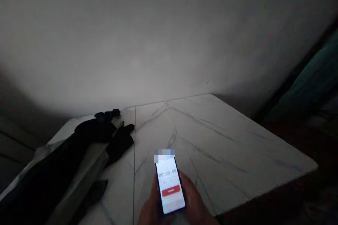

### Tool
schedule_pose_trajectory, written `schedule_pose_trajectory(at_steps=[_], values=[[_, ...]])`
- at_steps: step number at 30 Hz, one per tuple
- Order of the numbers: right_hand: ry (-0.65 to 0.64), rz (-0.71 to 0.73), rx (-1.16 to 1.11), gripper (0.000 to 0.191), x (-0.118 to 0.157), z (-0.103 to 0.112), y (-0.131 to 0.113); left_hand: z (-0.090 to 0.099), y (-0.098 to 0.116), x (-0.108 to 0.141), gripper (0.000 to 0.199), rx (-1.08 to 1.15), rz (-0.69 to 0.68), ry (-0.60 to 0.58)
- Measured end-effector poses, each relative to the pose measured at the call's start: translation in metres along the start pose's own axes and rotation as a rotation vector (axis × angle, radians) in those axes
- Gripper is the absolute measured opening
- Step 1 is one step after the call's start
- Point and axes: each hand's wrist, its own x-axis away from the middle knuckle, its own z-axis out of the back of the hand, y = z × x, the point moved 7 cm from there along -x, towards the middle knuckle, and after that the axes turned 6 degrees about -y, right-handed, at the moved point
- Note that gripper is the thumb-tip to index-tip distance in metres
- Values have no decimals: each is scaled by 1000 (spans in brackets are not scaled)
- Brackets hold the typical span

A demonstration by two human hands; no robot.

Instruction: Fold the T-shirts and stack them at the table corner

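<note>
You held the phone [171, 202] over the near part of the marbled table [224, 137], its lit screen facing you. Your left hand [150, 204] gripped the phone's left edge and your right hand [195, 200] its right edge. The fingers were clamped on the phone from both sides; those beneath it were hidden, and both wrists were cut off below it.

The phone's screen showed the digits [167, 173] 00:00:00 above a red button [170, 190] whose lettering was too small to read. A blocky patch [163, 154] covered the phone's top end.

To the left of the phone lay a heap of dark and pale clothing [59, 168], partly out of view; its separate pieces could not be told apart in the dimness. Beyond the phone, behind the table, rose a pale wall [158, 42]. Well right of the phone, a greenish surface [306, 77], perhaps cloth, was lost in shadow.
</note>
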Motion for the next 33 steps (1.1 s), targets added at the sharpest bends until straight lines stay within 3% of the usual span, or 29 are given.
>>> schedule_pose_trajectory(at_steps=[4,7,33], values=[[19,-24,-27,45,62,-57,-19,-8,58,67,110,-32,-17,-37],[2,-38,-50,46,74,-69,-22,-8,74,81,109,-78,-34,-27],[13,-19,-42,51,74,-69,-25,-4,77,80,109,-161,-44,-18]])
